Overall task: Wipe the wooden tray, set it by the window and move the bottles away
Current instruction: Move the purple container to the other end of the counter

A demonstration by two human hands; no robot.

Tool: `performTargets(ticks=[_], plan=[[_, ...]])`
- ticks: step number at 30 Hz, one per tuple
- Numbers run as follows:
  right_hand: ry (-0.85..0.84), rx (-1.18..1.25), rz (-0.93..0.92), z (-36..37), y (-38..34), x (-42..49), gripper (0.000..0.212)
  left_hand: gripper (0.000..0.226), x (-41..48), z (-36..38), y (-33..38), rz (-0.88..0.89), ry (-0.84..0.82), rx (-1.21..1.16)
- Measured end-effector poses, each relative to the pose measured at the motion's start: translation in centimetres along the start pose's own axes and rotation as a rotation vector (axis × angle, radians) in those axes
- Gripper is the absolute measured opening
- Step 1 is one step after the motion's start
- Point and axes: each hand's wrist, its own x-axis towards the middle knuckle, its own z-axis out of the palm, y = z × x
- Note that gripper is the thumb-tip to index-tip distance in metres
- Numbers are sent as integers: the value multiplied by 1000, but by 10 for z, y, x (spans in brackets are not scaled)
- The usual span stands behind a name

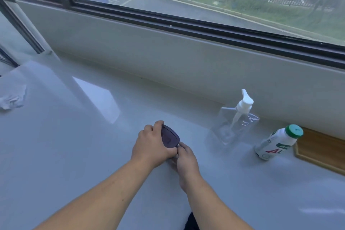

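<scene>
A small dark case (170, 137) is pinched on the counter (74, 155) by both hands: left hand (152, 146) over the top, right hand (184, 160) at the near corner. Further right, the clear pump bottle (233, 125) and white drink bottle (276, 143) look light and slick, best gripped round the body. The wooden tray (321, 150), stiff and flat, lies by the window wall; its long edges are the place to hold.

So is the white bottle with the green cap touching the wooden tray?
Cannot tell. In the head view the white bottle overlaps the wooden tray at its left edge, so no gap or contact shows plainly.

Glossy white counter (74, 155); wooden tray (321, 151); clear plastic pump bottle (233, 127).
</scene>
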Motion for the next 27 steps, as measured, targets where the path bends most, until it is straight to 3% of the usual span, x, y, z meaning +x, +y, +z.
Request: performTargets(ticks=[7,12,23,27], plan=[[-47,-67,-32,52,-19,-20,36,109,-10,-41,-28,-121,93,-35],[-133,-153,-30,121,-12,-35,34,109,-24,-79,-91,-212,168,-76],[-385,-331,57,359,93,-111,23,108,-122,-193,-329,-494,324,-124],[-509,-397,116,457,144,-162,8,107,-183,-236,-429,-632,392,-133]])
